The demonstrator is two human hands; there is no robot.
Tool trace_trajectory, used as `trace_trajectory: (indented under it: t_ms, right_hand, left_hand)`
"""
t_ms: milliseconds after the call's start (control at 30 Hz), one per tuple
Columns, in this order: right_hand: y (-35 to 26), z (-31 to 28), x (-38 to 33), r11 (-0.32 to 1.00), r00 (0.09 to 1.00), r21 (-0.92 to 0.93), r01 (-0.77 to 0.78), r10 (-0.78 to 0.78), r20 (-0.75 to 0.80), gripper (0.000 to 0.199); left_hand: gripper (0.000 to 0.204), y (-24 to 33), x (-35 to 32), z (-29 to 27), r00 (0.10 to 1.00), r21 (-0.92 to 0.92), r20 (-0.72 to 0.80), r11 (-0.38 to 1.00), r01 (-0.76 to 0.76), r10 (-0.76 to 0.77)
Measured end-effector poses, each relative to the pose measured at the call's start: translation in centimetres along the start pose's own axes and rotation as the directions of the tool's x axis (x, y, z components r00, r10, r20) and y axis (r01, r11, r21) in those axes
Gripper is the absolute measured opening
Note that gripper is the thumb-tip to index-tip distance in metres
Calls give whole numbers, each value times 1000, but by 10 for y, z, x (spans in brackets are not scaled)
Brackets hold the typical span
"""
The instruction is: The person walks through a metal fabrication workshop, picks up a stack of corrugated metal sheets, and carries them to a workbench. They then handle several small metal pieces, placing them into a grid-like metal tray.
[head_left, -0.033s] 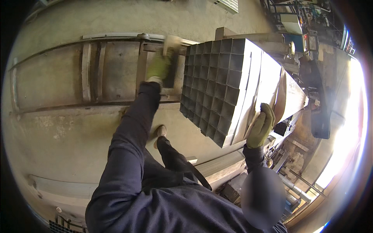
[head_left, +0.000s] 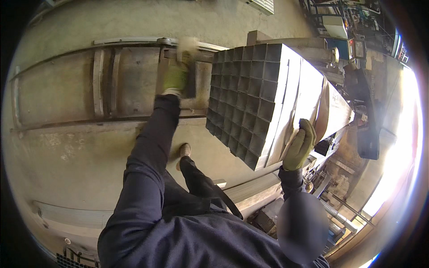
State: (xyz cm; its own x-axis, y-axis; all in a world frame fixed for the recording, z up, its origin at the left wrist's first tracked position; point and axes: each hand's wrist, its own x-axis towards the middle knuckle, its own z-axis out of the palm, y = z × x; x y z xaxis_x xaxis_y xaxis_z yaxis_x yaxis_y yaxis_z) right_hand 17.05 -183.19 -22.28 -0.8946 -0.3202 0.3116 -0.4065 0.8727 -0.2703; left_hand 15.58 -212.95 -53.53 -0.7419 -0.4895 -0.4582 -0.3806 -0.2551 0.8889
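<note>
A stacked bundle of square metal tubes (head_left: 243,96) lies in front of me, its open ends facing left. My left hand (head_left: 175,77), in a green glove, is left of those ends, apart from them. It is closed around something smeared by motion: a pale block-shaped piece (head_left: 187,46) shows past the fingers and a dark flat piece (head_left: 191,82) beside them. What kind of thing it is, I cannot make out. My right hand (head_left: 300,146), also gloved, rests on the near right side of the bundle, fingers stretched out along the bright metal close to a band (head_left: 321,105).
A low metal frame (head_left: 97,82) with crossbars runs left from the bundle over the concrete floor (head_left: 89,156). Long metal stock (head_left: 254,190) lies near my legs. Machinery (head_left: 357,49) and a dark long part (head_left: 367,120) stand at the right.
My left hand has moved a little to the left, away from the tube ends, with the blurred thing in it. My right hand and the bundle stay as they were.
</note>
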Motion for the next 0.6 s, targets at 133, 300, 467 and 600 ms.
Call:
trace_trajectory:
  t_ms: [133,300,467,600]
  right_hand:
    - [-1,1,1,1000,1000,6,4,-4,-10,31]
    - [1,1,2,1000,1000,29,12,-11,-10,31]
    - [3,-2,3,999,999,1,44,-44,15,32]
    - [2,-2,3,999,999,-31,29,-29,15,32]
  left_hand:
    - [63,6,3,4,986,537,165,841,-63,-31]
    - [54,6,2,-1,973,466,76,855,-227,217]
    - [58,-13,1,0,965,618,242,752,-231,98]
    - [60,-18,-31,11,998,295,59,955,-39,23]
